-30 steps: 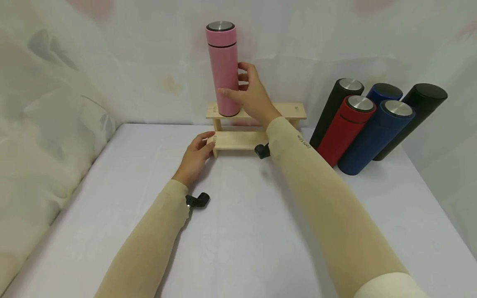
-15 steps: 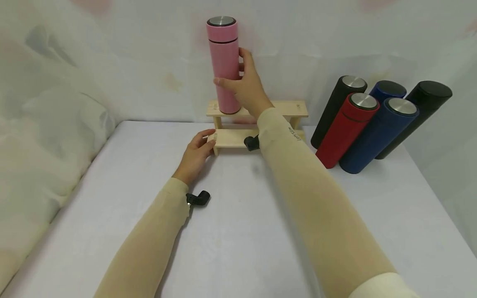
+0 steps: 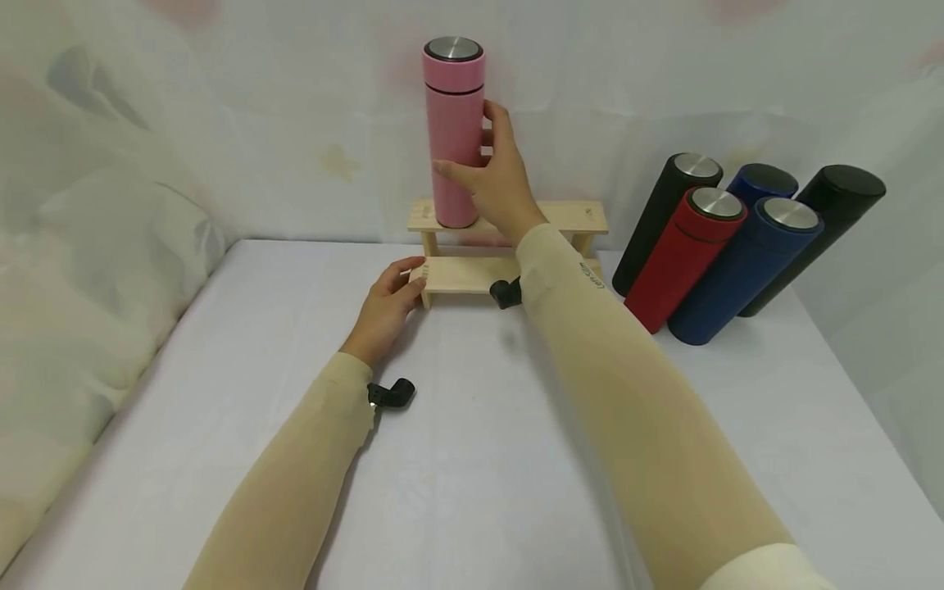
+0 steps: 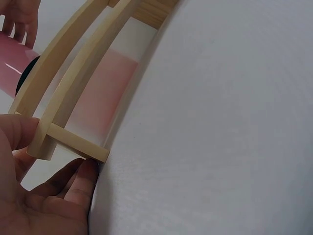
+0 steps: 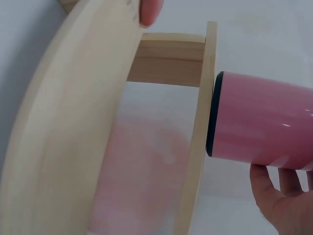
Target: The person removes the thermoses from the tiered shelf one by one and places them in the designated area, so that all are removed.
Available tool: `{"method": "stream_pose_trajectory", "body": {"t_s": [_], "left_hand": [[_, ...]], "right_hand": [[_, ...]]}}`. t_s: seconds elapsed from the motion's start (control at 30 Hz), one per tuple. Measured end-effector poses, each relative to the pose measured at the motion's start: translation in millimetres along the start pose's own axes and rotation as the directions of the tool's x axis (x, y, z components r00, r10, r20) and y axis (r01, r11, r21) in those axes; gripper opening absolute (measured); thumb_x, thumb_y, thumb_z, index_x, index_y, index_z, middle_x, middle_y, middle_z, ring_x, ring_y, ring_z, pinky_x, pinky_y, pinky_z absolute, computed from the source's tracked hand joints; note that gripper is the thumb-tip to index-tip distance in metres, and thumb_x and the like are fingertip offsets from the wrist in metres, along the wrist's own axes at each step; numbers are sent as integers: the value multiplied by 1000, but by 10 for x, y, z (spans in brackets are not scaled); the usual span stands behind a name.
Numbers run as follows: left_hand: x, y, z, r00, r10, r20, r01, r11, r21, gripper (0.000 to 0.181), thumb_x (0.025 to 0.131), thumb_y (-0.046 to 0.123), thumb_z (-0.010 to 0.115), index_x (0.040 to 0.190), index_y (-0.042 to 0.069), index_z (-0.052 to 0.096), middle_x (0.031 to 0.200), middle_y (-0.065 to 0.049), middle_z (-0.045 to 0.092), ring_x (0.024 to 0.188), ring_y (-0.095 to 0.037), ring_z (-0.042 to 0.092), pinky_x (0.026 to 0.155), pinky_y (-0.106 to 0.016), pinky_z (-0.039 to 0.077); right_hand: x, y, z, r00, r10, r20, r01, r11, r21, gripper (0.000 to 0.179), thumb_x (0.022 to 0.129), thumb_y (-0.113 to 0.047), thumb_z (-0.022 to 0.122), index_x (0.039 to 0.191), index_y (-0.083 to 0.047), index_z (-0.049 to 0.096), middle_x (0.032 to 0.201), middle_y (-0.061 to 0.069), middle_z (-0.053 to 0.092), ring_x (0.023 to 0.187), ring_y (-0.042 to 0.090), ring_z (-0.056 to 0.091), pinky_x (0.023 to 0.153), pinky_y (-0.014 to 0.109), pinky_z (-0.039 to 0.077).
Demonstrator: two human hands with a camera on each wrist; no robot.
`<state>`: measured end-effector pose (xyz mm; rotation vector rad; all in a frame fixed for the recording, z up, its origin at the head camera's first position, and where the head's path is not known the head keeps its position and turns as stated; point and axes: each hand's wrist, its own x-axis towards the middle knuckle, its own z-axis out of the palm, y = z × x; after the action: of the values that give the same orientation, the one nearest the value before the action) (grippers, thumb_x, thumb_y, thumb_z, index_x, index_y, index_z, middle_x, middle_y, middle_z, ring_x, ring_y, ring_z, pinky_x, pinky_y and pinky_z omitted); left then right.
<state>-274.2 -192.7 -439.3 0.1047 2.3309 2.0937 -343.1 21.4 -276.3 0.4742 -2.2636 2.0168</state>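
Observation:
A pink thermos flask [image 3: 456, 131] with a steel-topped lid stands upright on the upper step of a small two-step wooden stand [image 3: 472, 275], near that step's left end. My right hand [image 3: 507, 187] holds the flask's lower half from the right, thumb across the front and fingers behind. In the right wrist view the black base of the flask [image 5: 264, 120] meets the top board. Down at the left end of the lower step, my left hand [image 3: 383, 310] grips the stand. The left wrist view has its thumb [image 4: 20, 131] on the board's end and fingers by the leg.
Several more flasks cluster at the right: a red flask [image 3: 686, 258], a blue flask [image 3: 745, 274], a black flask [image 3: 667, 221], a darker blue one [image 3: 763, 182] and another black one [image 3: 841, 192]. A patterned cloth [image 3: 295, 123] hangs behind the white table [image 3: 472, 459].
The pink flask's top has shifted right, so it stands straighter than before. My right hand has moved slightly higher on the flask. My left hand stays at the stand's end.

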Motion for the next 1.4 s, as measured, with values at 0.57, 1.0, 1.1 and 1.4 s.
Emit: {"method": "stream_pose_trajectory", "body": {"t_s": [0.57,1.0,1.1,1.4], "left_hand": [[-13,-56,-1,1000,-5,-11,5,1000,4,46,112,22,62,158,16,57,155,-19,53,135,-27,57,114,-41,47],[-20,-67,-11,1000,10,-5,-10,1000,-2,46,113,21,62,158,15,56,152,-19,55,134,-28,58,114,-40,48],[-18,-79,-17,1000,9,-9,-9,1000,-6,45,113,20,61,158,14,56,152,-19,54,134,-28,58,113,-40,48],[-9,-61,13,1000,14,-5,-14,1000,2,46,113,20,62,158,14,56,150,-19,56,132,-29,60,111,-40,50]], "right_hand": [[-396,126,-124,994,-106,1,106,994,-7,94,92,-14,92,164,-32,35,148,1,55,124,23,61,105,41,50],[-761,229,-342,985,-170,27,169,985,41,90,94,-11,90,163,-27,36,150,1,55,127,24,61,108,44,52],[-862,259,-375,985,-170,32,169,985,33,88,94,-11,90,163,-26,37,152,1,54,128,23,60,108,44,53],[-1161,338,-561,974,-225,23,223,973,55,86,92,-3,87,160,-21,37,152,4,54,133,27,58,108,51,53]]}}
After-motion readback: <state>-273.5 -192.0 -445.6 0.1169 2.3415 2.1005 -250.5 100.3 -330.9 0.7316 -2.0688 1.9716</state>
